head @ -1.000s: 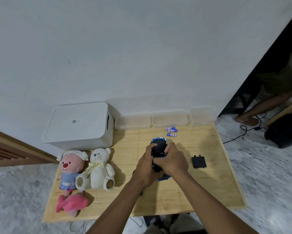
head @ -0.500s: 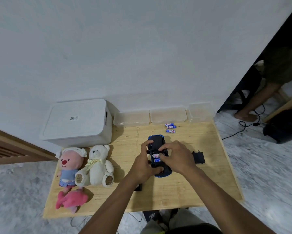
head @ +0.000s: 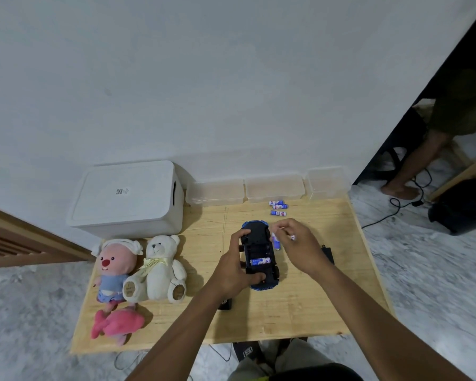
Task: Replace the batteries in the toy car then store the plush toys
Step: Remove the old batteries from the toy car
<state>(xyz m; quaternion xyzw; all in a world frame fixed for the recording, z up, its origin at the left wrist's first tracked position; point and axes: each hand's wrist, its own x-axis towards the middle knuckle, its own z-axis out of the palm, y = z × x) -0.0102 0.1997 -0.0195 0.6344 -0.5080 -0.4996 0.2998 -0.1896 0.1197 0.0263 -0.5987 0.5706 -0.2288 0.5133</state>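
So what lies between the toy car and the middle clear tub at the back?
Three loose batteries lying on the table, apart from both the toy car and the tub; head view.

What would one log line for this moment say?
left hand grips upturned toy car | right hand pinches battery | second battery in car's compartment | loose batteries, plush toys on table
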